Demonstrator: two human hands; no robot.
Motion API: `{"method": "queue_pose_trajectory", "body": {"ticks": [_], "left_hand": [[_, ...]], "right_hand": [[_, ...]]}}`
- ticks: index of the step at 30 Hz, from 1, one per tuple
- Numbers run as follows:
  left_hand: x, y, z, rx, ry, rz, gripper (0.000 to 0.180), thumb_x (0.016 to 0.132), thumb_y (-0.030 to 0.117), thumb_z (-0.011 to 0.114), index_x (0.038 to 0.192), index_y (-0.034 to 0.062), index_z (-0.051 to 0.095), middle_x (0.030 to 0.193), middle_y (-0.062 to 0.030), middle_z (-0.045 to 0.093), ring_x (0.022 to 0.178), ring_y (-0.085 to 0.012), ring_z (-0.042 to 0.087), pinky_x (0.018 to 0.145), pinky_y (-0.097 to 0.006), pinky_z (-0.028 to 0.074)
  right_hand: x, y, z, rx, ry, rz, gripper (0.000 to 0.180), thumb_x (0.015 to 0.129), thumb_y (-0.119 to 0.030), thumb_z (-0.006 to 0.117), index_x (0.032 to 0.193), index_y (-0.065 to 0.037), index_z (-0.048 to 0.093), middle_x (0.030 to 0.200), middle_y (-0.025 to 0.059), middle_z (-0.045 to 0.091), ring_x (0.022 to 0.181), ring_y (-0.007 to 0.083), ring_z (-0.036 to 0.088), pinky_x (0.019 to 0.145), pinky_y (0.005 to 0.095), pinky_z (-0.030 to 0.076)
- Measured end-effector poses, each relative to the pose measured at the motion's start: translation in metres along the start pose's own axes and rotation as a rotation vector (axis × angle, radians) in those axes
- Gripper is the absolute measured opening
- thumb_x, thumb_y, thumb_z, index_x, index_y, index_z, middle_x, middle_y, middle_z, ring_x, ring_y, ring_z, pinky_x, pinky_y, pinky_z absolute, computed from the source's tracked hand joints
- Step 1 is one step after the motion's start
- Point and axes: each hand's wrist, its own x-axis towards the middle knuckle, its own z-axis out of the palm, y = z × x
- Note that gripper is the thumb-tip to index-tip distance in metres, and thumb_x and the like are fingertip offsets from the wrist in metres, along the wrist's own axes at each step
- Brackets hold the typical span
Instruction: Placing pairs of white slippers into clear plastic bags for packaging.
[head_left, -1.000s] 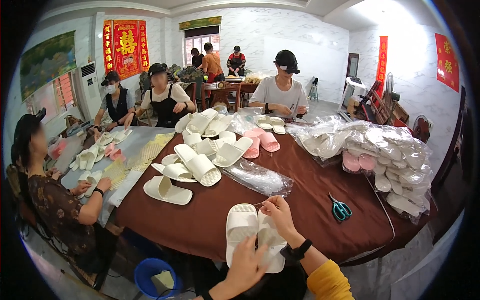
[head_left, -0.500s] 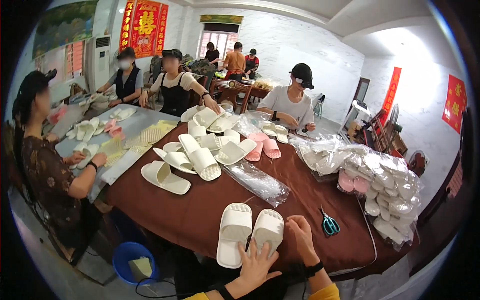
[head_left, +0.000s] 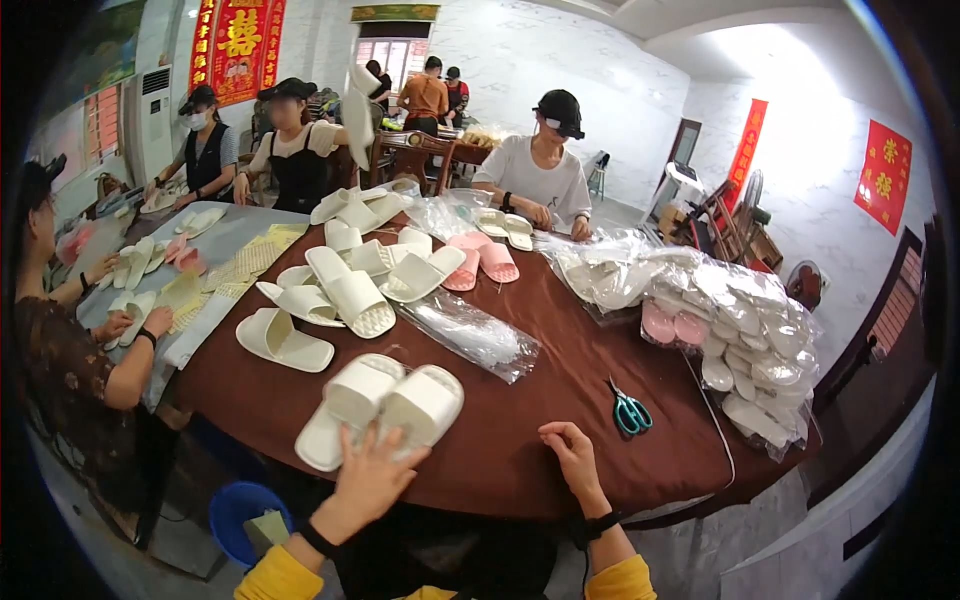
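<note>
A pair of white slippers (head_left: 385,404) lies side by side near the front edge of the dark red tablecloth (head_left: 520,420). My left hand (head_left: 368,478) rests on their near ends, fingers spread. My right hand (head_left: 572,455) sits on the cloth to the right of them, fingers loosely curled and holding nothing. A clear plastic bag (head_left: 468,332) lies just beyond the pair. Teal-handled scissors (head_left: 629,412) lie right of my right hand.
A heap of loose white slippers (head_left: 345,280) and a pink pair (head_left: 482,260) fill the table's middle. Bagged slippers (head_left: 740,340) pile up at the right. Several people sit around the far and left sides. A blue bucket (head_left: 240,515) stands on the floor below.
My right hand has let go of the slipper pair and moved right onto the cloth. My left hand has come forward onto the pair, which now lies flat.
</note>
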Motion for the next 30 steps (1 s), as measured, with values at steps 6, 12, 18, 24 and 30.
{"method": "queue_pose_trajectory", "body": {"ticks": [6,12,18,24,30], "left_hand": [[-0.006,-0.060,-0.020,-0.070,-0.068,-0.122,0.043,0.087,0.028,0.065,0.129,0.0324,0.061,0.139,-0.0104,0.045,0.134,-0.0357,0.037,0.111,-0.068,0.017],[-0.015,-0.116,-0.029,-0.046,-0.082,-0.338,0.039,0.089,0.019,0.058,0.128,0.0228,0.063,0.141,-0.0132,0.045,0.135,-0.0338,0.037,0.116,-0.060,0.014],[0.012,-0.147,-0.027,-0.022,-0.225,-0.498,0.040,0.094,0.017,0.052,0.134,0.0202,0.057,0.150,-0.0127,0.035,0.143,-0.0339,0.026,0.117,-0.058,0.012],[0.010,-0.132,0.017,0.226,0.025,-0.408,0.048,0.091,0.002,0.050,0.138,0.0103,0.049,0.152,-0.0146,0.032,0.146,-0.0355,0.020,0.118,-0.057,0.013],[0.042,-0.028,0.012,-0.159,-0.103,-0.215,0.044,0.088,0.013,0.053,0.132,0.0045,0.053,0.146,-0.0182,0.040,0.140,-0.0412,0.029,0.117,-0.056,0.018]], "right_hand": [[0.000,0.001,-0.006,-0.080,0.035,-0.074,0.011,0.092,-0.004,0.062,0.101,0.000,0.069,0.099,0.0061,0.069,0.094,0.0142,0.064,0.084,0.0267,0.050],[0.005,0.007,0.006,-0.059,-0.035,-0.121,0.012,0.096,-0.008,0.061,0.103,-0.001,0.067,0.101,0.0048,0.068,0.096,0.0122,0.062,0.086,0.0256,0.049],[-0.006,-0.011,-0.028,0.196,-0.208,0.162,0.020,0.100,-0.015,0.057,0.114,-0.003,0.062,0.109,0.0022,0.063,0.103,0.0122,0.061,0.089,0.0258,0.049],[0.009,-0.018,-0.165,0.103,0.195,0.165,0.025,0.092,-0.014,0.062,0.112,-0.001,0.065,0.103,0.0057,0.066,0.092,0.0158,0.064,0.081,0.0280,0.051],[0.071,0.044,-0.307,0.440,0.802,0.306,0.036,0.093,0.000,0.055,0.128,-0.007,0.054,0.091,0.0046,0.061,0.081,0.0157,0.063,0.077,0.0310,0.056]]}}
